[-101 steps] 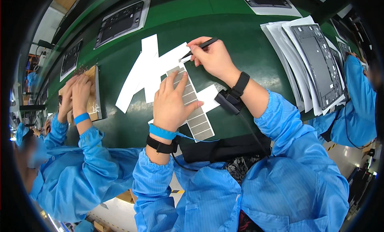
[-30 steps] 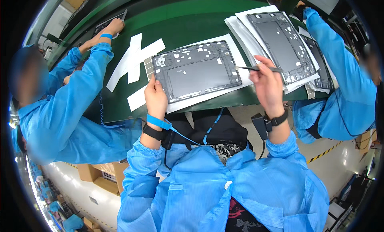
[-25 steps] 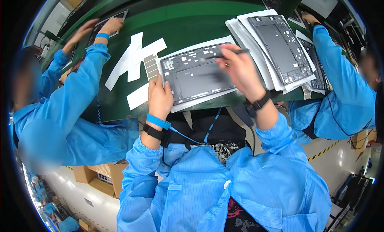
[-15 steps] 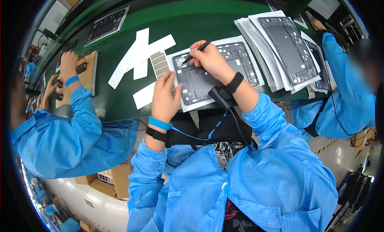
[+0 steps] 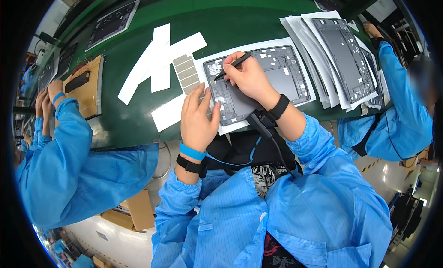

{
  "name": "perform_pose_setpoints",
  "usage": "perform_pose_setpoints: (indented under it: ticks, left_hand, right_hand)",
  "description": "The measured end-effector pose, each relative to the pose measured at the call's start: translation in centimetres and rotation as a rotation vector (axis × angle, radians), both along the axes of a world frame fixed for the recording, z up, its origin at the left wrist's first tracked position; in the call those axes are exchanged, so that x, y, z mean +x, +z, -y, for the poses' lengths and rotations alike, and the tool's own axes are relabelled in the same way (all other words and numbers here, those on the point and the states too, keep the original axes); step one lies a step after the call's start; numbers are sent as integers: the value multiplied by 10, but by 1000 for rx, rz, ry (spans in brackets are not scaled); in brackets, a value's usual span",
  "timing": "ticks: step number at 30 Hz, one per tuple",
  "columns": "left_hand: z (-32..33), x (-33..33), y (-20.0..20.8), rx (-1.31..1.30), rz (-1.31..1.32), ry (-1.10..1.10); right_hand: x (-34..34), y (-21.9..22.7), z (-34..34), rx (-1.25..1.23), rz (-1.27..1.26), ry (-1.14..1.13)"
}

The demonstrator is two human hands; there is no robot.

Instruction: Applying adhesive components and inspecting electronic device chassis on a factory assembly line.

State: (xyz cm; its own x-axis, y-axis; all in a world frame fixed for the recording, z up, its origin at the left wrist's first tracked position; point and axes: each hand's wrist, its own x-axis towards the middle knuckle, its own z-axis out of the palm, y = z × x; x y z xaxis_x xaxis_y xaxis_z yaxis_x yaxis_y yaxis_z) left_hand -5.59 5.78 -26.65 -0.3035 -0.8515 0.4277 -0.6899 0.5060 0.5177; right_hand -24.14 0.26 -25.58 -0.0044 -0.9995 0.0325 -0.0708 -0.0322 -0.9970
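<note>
Right-hand fingers (image 5: 235, 73) grip black tweezers (image 5: 242, 59) over the panel (image 5: 281, 82).

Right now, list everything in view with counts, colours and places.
Panel: one, dark grey, on white paper, centre right
Tool: one, black, over the panel
Label strip: one, grey, left of panel
Plain strips: several, white, further left
Stack: one, dark and white, right
Far panels: several, dark, upper left and right
Board: one, brown, left, bearing a dark block
Bench: one, green, beneath these
Box: at least one, brown, lower left
Co-workers: at least two, blue sleeves, both sides
Left hand: one, bare, over the strip's lower end
Right hand: one, bare, gripping the tool
</note>
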Motion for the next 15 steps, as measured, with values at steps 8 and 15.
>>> perform_pose_setpoints:
  ticks: [8, 15]
  left_hand:
    - [2, -1, 4, 30, 31, -7]
    - [11, -20, 28, 80, 156, 62]
  right_hand:
    - [-2, -1, 0, -42, -120, -4]
    - [1, 1, -2, -53, -152, -14]
